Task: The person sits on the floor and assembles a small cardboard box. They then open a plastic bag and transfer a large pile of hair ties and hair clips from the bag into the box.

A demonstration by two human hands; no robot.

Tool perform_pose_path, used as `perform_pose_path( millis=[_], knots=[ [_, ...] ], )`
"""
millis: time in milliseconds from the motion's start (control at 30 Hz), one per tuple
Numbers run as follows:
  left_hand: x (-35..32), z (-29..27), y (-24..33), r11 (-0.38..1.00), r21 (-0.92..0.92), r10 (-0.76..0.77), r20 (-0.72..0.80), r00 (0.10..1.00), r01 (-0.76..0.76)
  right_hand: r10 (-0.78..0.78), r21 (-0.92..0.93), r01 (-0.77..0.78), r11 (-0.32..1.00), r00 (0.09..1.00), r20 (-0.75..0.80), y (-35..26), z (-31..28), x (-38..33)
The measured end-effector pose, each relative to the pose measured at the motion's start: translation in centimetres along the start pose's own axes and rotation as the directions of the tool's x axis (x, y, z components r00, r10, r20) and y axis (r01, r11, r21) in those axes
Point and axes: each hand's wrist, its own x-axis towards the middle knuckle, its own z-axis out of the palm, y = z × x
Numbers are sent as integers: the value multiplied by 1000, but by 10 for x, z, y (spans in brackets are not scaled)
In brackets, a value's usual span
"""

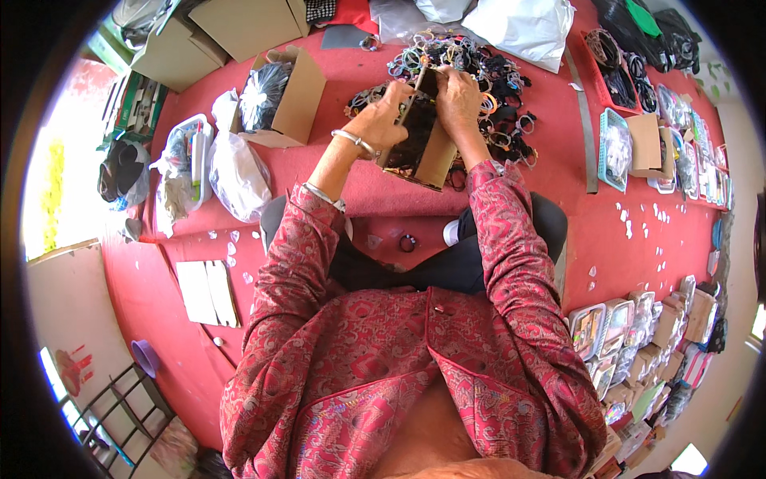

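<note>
Both my hands hold a small brown box (pixel 436 156), tilted over the red-covered surface in front of me. Its inside looks dark, and I cannot make out what lies in it. My left hand (pixel 381 121), with a bangle at the wrist, grips the box's left edge. Fingers of my right hand (pixel 460 97) are closed over its far right edge. Just beyond and to the right spreads a heap of small looped bands (pixel 504 94), many black and some coloured, resembling hair ties. The box and hands hide part of this heap.
Left of the box stand an open carton (pixel 303 100) with a dark plastic bundle, a clear bag (pixel 238 176) and a white tub (pixel 203 164). A red basket (pixel 597 80) and blue basket (pixel 604 164) are at right. Packed goods (pixel 618 323) line the lower right.
</note>
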Motion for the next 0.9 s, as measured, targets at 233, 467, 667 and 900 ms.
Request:
perform_pose_path(
  millis=[233, 467, 667, 900],
  knots=[
    [33, 8, -2, 993, 91, 97, -177, 979, -82, -7, 4, 7, 1000, 1000, 19, 0, 4, -1],
    [21, 13, 14, 992, 78, 115, -194, 974, -101, 81, 6, -81, 997, 996, -21, -1, -2, 1],
    [20, 25, 19, 939, 323, 171, -133, 976, -120, 88, 47, -88, 995, 996, 7, 0, 2, 2],
    [22, 26, 12, 935, 354, 41, -63, 997, -16, 3, 110, -11, 994, 997, 74, 4, 3, 1]
  ],
)
